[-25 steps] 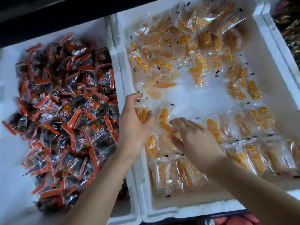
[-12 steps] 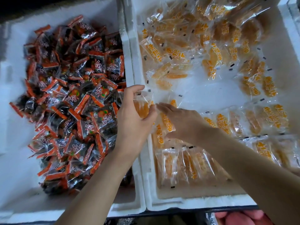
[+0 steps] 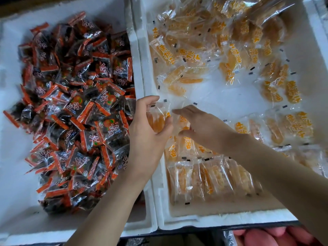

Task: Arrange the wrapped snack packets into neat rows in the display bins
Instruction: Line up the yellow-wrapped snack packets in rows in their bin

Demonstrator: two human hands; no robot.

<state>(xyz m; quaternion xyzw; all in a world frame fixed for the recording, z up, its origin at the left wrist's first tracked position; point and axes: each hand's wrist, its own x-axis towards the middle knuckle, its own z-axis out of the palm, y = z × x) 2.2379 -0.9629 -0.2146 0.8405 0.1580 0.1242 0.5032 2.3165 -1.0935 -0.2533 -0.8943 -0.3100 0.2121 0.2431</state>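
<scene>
Clear crinkly packet (image 3: 157,122) of orange slices sits gripped in the curled left hand (image 3: 147,139); the right hand (image 3: 204,126) pinches a second packet (image 3: 183,121) above the foam bin (image 3: 177,222).

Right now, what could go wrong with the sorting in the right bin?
1. The left hand grips an orange packet right at the foam wall between the bins; a slip could drop it among the dark red packets.
2. The right hand reaches across, with its forearm above the neat row at the front; lowering it might skew that row.
</scene>
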